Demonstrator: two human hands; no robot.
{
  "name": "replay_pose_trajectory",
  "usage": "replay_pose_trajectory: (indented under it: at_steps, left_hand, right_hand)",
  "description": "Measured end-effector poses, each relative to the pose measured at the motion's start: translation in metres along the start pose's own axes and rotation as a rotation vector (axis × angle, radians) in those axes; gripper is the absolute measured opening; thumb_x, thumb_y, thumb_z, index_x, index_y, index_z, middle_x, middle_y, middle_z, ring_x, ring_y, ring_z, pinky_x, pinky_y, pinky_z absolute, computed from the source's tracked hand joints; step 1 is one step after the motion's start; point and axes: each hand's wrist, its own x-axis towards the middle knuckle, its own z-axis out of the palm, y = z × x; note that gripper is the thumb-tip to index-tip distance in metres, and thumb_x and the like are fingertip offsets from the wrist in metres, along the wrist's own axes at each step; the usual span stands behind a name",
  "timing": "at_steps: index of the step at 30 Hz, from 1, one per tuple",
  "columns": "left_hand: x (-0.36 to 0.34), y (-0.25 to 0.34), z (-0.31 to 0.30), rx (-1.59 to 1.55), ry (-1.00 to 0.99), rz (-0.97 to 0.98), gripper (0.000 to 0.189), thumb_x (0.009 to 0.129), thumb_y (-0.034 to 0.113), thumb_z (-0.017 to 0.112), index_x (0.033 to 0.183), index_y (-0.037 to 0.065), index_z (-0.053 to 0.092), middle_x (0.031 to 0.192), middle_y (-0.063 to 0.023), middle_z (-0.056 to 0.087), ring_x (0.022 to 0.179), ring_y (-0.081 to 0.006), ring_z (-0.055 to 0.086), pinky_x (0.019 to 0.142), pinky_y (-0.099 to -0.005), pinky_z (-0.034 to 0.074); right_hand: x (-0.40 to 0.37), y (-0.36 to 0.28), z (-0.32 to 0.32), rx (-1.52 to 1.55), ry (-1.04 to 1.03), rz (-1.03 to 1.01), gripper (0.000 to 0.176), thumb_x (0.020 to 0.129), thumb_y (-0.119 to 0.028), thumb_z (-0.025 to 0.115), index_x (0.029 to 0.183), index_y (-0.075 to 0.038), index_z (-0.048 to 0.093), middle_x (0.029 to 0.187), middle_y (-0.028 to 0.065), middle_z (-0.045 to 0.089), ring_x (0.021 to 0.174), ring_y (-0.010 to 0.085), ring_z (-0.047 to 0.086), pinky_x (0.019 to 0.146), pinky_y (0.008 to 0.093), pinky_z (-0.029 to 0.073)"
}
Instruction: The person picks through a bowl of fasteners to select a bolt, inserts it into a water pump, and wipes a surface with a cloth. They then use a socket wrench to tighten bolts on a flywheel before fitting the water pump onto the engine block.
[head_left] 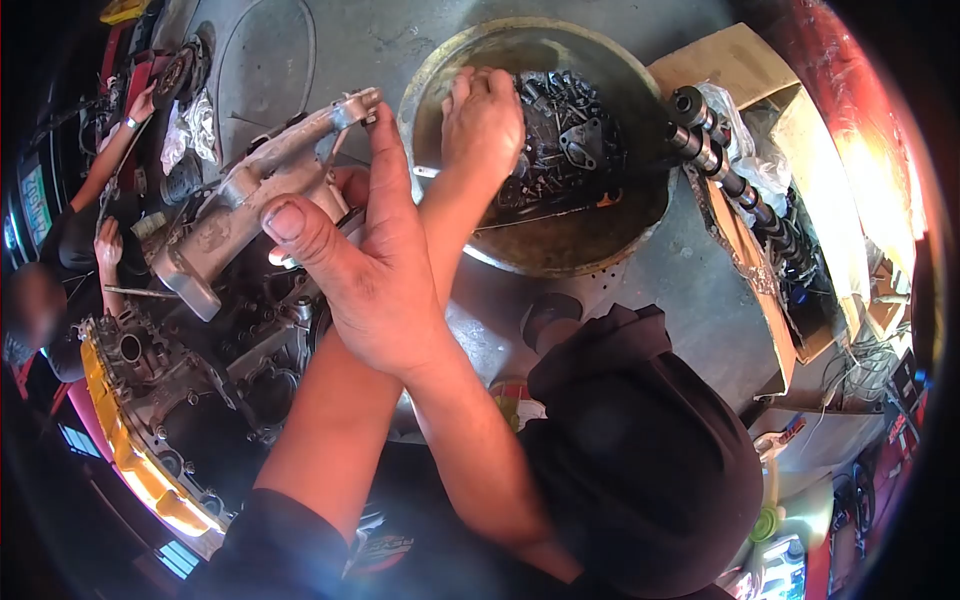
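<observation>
My arms cross, the right forearm over the left. My right hand [375, 265] grips a cast metal bracket [245, 190], thumb on the near side and index finger stretched along its upper end. The bracket is tilted above an engine block [200, 400]. My left hand [484, 122] reaches inside a round metal basin [640, 235], at the left of a heap of small parts. Its fingers are curled, and their tips are hidden. Several dark bolts [555, 95] and a flat plate with holes [580, 143] lie in the heap.
An open cardboard box [745, 70] stands right of the basin, with a camshaft [735, 185] leaning on it. My dark-clothed knee [640, 450] is at the lower right. Another person's hands [108, 243] are at the far left. A hose [310, 50] lies on the floor.
</observation>
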Motion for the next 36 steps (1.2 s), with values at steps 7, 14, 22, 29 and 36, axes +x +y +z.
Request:
replay_pose_trajectory:
  at_steps: [7, 14, 22, 29, 36]
  left_hand:
    - [-0.037, 0.027, -0.037, -0.355, -0.466, -0.415, 0.024, 0.097, 0.023, 0.049, 0.104, 0.002, 0.057, 0.089, -0.0294, 0.065, 0.091, -0.0474, 0.063, 0.081, -0.0529, 0.048]
    - [-0.037, 0.023, -0.02, -0.257, -0.555, -0.374, 0.018, 0.086, 0.017, 0.058, 0.096, 0.004, 0.066, 0.09, -0.022, 0.069, 0.094, -0.04, 0.065, 0.084, -0.0491, 0.051]
    - [0.014, -0.043, 0.02, -0.128, -0.372, -0.307, 0.021, 0.089, 0.017, 0.059, 0.106, 0.007, 0.067, 0.096, -0.0231, 0.068, 0.092, -0.0407, 0.065, 0.082, -0.0468, 0.051]
    - [0.001, -0.057, 0.049, -0.286, -0.483, -0.348, 0.021, 0.089, 0.015, 0.057, 0.104, 0.008, 0.068, 0.095, -0.0221, 0.069, 0.094, -0.0409, 0.065, 0.082, -0.0478, 0.051]
    - [-0.025, -0.041, 0.021, -0.398, -0.775, -0.213, 0.022, 0.086, 0.016, 0.059, 0.104, 0.009, 0.071, 0.095, -0.0216, 0.068, 0.09, -0.0394, 0.065, 0.081, -0.0437, 0.051]
  right_hand:
    - [0.008, 0.001, -0.002, -0.019, 0.03, -0.122, 0.1, 0.091, -0.022, 0.071, 0.154, -0.001, -0.003, 0.105, 0.0126, 0.058, 0.093, 0.0168, 0.06, 0.079, 0.0282, 0.051]
    - [0.003, -0.001, 0.003, 0.049, -0.001, -0.024, 0.107, 0.089, -0.024, 0.073, 0.152, 0.003, -0.009, 0.108, 0.0107, 0.053, 0.101, 0.0161, 0.056, 0.091, 0.0282, 0.046]
    - [0.004, 0.01, -0.005, 0.022, 0.043, -0.043, 0.102, 0.091, -0.016, 0.071, 0.153, 0.001, -0.008, 0.106, 0.0109, 0.057, 0.092, 0.0155, 0.059, 0.079, 0.0261, 0.05]
    - [0.004, 0.011, 0.006, -0.019, 0.01, -0.05, 0.105, 0.09, -0.02, 0.073, 0.151, 0.007, -0.007, 0.108, 0.0096, 0.053, 0.098, 0.0139, 0.054, 0.086, 0.0248, 0.047]
    - [0.006, 0.011, 0.014, -0.061, -0.018, -0.028, 0.105, 0.088, -0.023, 0.074, 0.151, 0.009, -0.004, 0.112, 0.0107, 0.049, 0.1, 0.0152, 0.05, 0.091, 0.027, 0.044]
